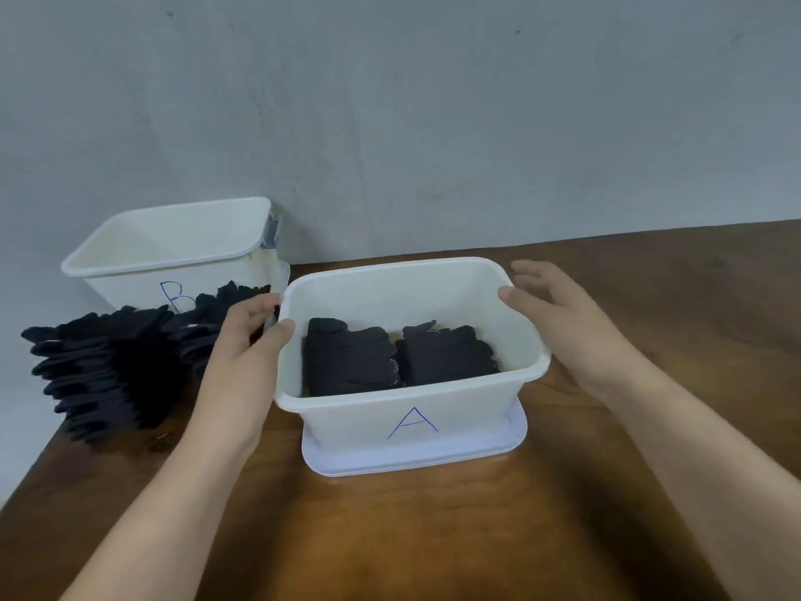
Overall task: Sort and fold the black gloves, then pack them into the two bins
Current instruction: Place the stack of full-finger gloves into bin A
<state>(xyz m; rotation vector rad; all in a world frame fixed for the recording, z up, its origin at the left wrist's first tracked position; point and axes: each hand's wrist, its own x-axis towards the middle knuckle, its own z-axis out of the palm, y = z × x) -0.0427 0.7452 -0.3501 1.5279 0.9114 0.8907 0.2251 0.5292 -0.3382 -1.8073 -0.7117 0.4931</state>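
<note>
A white bin marked A (526,336) stands on its lid in the middle of the brown table. Two folded stacks of black gloves (351,362) lie side by side inside it. My left hand (249,340) grips the bin's left rim, thumb on the rim and fingers outside. My right hand (559,314) is at the bin's right rim with fingers spread and thumb touching the far right corner. A pile of unfolded black gloves (108,366) lies to the left. Behind the pile stands a second white bin marked B (125,279); I see nothing inside it.
The grey wall runs close behind both bins. The table's left edge (26,479) cuts diagonally just past the glove pile. Bare wood lies in front of bin A and to its right.
</note>
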